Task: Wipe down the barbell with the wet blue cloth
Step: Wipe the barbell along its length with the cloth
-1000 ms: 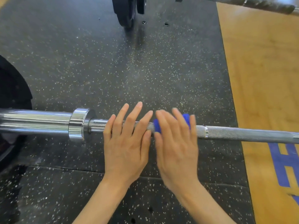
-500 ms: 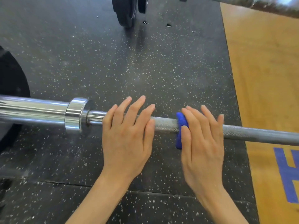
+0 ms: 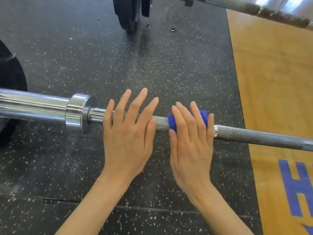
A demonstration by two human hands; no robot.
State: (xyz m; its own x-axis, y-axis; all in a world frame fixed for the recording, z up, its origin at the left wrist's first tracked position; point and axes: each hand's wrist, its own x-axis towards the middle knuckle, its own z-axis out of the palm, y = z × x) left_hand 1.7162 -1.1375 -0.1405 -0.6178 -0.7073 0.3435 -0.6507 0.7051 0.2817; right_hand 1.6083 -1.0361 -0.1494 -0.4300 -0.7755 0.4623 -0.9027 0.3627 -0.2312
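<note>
The barbell (image 3: 254, 135) lies across the view, with a chrome sleeve and collar (image 3: 77, 111) on the left and a grey knurled shaft running right. My left hand (image 3: 126, 133) rests flat on the shaft just right of the collar, fingers straight and spread. My right hand (image 3: 190, 138) presses the blue cloth (image 3: 172, 122) onto the shaft, fingers laid over it. The cloth wraps the bar and shows only at the hand's left edge and between the fingers.
Black speckled rubber flooring (image 3: 101, 65) lies under the bar, and a wooden platform (image 3: 274, 82) with blue lettering lies to the right. A black plate (image 3: 10, 78) sits at the far left. Another plate (image 3: 128, 12) and a second bar (image 3: 271, 11) are at the top.
My right hand slid the cloth right along the shaft, then back left toward my left hand. My left hand stayed in place on the bar.
</note>
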